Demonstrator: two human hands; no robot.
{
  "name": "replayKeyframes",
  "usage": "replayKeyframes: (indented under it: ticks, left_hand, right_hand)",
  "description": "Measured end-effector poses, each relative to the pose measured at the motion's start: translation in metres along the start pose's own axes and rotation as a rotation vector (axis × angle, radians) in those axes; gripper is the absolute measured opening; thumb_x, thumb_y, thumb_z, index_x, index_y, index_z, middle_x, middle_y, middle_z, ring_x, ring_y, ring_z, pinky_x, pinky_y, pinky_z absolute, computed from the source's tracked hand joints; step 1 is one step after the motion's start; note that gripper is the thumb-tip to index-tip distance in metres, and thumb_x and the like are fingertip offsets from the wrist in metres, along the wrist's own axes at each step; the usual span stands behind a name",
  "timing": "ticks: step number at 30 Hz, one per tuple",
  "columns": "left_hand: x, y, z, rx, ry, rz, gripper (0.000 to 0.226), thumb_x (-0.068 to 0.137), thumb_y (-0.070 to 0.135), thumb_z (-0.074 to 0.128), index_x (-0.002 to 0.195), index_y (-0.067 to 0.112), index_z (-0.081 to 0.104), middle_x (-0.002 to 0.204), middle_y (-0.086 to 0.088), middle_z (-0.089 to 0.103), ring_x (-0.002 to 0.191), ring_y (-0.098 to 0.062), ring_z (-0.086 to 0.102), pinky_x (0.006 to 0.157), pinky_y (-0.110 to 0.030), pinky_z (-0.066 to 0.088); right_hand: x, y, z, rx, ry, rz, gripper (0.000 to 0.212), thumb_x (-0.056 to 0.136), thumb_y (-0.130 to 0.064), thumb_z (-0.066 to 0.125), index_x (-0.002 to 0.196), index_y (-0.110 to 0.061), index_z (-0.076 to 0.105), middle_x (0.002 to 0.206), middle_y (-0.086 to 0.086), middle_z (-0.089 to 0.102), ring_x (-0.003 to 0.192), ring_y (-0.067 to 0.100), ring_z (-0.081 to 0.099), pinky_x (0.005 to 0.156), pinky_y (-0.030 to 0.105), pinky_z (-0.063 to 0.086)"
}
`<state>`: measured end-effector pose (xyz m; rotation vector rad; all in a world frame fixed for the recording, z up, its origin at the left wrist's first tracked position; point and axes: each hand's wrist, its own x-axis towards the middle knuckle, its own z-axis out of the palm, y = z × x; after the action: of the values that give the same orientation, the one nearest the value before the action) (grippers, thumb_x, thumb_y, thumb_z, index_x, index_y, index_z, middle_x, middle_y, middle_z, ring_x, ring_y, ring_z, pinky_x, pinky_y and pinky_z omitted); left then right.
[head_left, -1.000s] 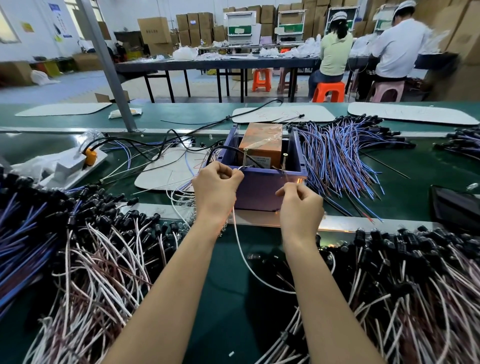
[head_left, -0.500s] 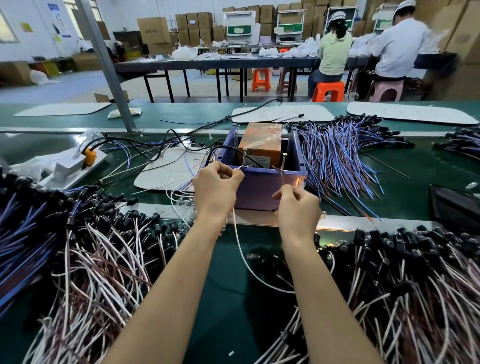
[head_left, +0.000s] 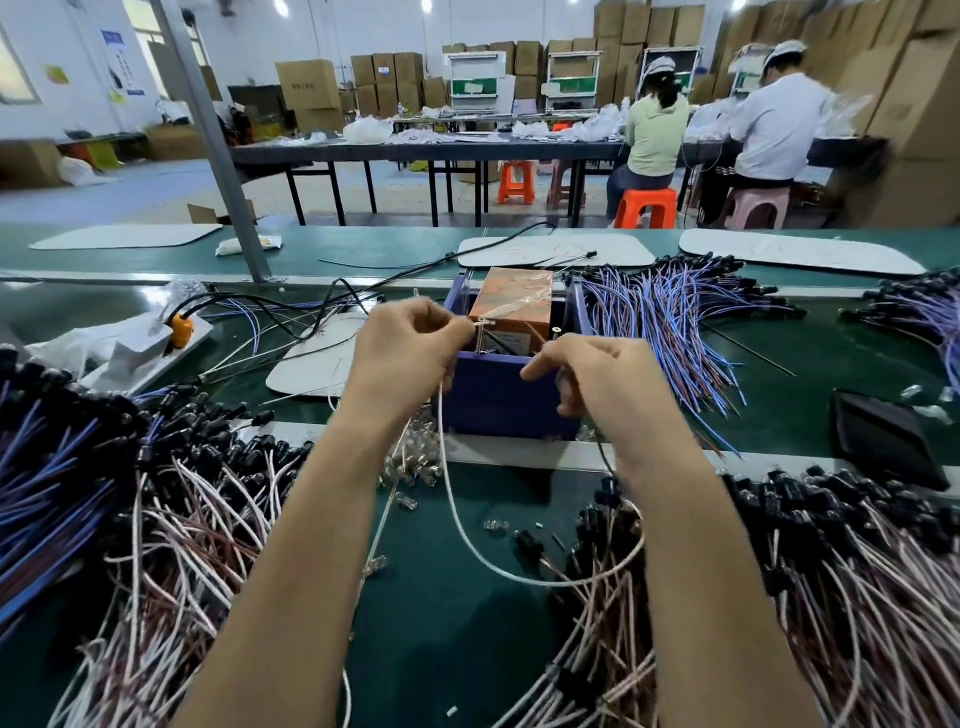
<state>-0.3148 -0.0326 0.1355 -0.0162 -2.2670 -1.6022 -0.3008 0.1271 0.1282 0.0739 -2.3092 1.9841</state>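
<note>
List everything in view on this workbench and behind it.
table: one, green, across the front
box: one, blue, table centre
block: one, orange, inside the box
wire: one, white, looping down before the box
blue wires: several bunches, blue-purple, mostly right of box
capped wires: two heaps, pinkish, black caps, front left and right
mats: four, white, behind and left of box
tray: one, black, far right
workers: two, seated at the back
left hand: fingers pinch the wire's end
right hand: fingers curled by box rim, hold unclear
</note>
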Motion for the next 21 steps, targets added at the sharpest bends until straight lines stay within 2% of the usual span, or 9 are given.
replayKeyframes:
  ticks: [3, 7, 9, 11, 14, 17, 19, 21]
  left_hand:
    - [-0.024, 0.032, -0.017, -0.007, -0.181, 0.163, 0.015, 0.087, 0.018, 0.065, 0.071, 0.015, 0.064, 0.048, 0.008, 0.057, 0.042, -0.001, 0.048, 0.044, -0.013, 0.041]
    - [-0.050, 0.048, -0.020, 0.194, -0.633, 0.174, 0.013, 0.089, 0.017, 0.065, 0.080, 0.007, 0.064, 0.052, 0.007, 0.058, 0.044, -0.004, 0.049, 0.046, -0.015, 0.042]
    - [-0.060, 0.047, -0.021, 0.334, -0.799, 0.192, 0.014, 0.090, 0.018, 0.065, 0.079, 0.010, 0.062, 0.054, 0.006, 0.059, 0.046, -0.009, 0.050, 0.048, -0.019, 0.044]
    - [-0.076, 0.040, -0.026, 0.461, -0.959, 0.194, 0.014, 0.090, 0.023, 0.065, 0.078, 0.019, 0.060, 0.061, 0.006, 0.060, 0.051, -0.009, 0.054, 0.052, -0.018, 0.045]
    - [-0.103, 0.025, -0.039, 0.472, -1.268, 0.028, 0.007, 0.091, 0.024, 0.064, 0.090, 0.018, 0.062, 0.076, 0.000, 0.067, 0.061, -0.005, 0.059, 0.062, -0.016, 0.050]
    - [-0.119, 0.015, -0.056, 0.478, -1.538, -0.133, 0.025, 0.091, 0.019, 0.066, 0.114, 0.012, 0.062, 0.106, -0.010, 0.070, 0.080, -0.009, 0.064, 0.079, -0.022, 0.053]
    - [-0.123, 0.009, -0.066, 0.437, -1.624, -0.158, 0.030, 0.090, 0.017, 0.066, 0.119, 0.014, 0.061, 0.117, -0.010, 0.067, 0.088, -0.006, 0.063, 0.079, -0.016, 0.050]
    - [-0.125, 0.005, -0.077, 0.380, -1.592, -0.180, 0.027, 0.091, 0.024, 0.064, 0.117, 0.020, 0.063, 0.118, -0.004, 0.068, 0.094, -0.007, 0.065, 0.082, -0.017, 0.051]
  right_hand:
    - [-0.015, -0.020, -0.032, -0.095, -0.164, -0.023, 0.027, 0.090, -0.025, 0.058, 0.073, -0.019, 0.078, 0.061, -0.004, 0.057, 0.058, 0.008, 0.043, 0.056, 0.018, 0.034]
    - [-0.027, -0.036, -0.067, -0.140, -0.308, 0.022, 0.028, 0.093, -0.023, 0.054, 0.079, -0.020, 0.079, 0.065, -0.001, 0.063, 0.059, 0.012, 0.047, 0.048, 0.017, 0.036]
    - [-0.031, -0.038, -0.073, -0.240, -0.434, 0.050, 0.028, 0.094, -0.019, 0.054, 0.079, -0.018, 0.078, 0.068, 0.004, 0.067, 0.062, 0.016, 0.053, 0.051, 0.021, 0.042]
    - [-0.043, -0.035, -0.076, -0.345, -0.632, 0.061, 0.026, 0.095, -0.015, 0.053, 0.084, -0.017, 0.077, 0.076, 0.006, 0.072, 0.066, 0.017, 0.061, 0.057, 0.022, 0.050]
    - [-0.068, -0.018, -0.081, -0.372, -0.960, 0.158, 0.018, 0.094, -0.012, 0.056, 0.099, -0.012, 0.073, 0.092, 0.012, 0.074, 0.081, 0.019, 0.067, 0.073, 0.024, 0.054]
    - [-0.095, 0.005, -0.082, -0.439, -1.128, 0.269, 0.024, 0.090, -0.013, 0.056, 0.111, -0.009, 0.067, 0.103, 0.010, 0.073, 0.091, 0.017, 0.068, 0.083, 0.026, 0.054]
    - [-0.104, 0.014, -0.083, -0.513, -1.194, 0.307, 0.023, 0.092, -0.016, 0.057, 0.113, -0.013, 0.067, 0.100, 0.003, 0.073, 0.089, 0.014, 0.068, 0.081, 0.025, 0.053]
    - [-0.109, 0.013, -0.085, -0.584, -1.213, 0.321, 0.020, 0.095, -0.018, 0.056, 0.111, -0.016, 0.067, 0.097, -0.001, 0.072, 0.084, 0.011, 0.067, 0.075, 0.023, 0.053]
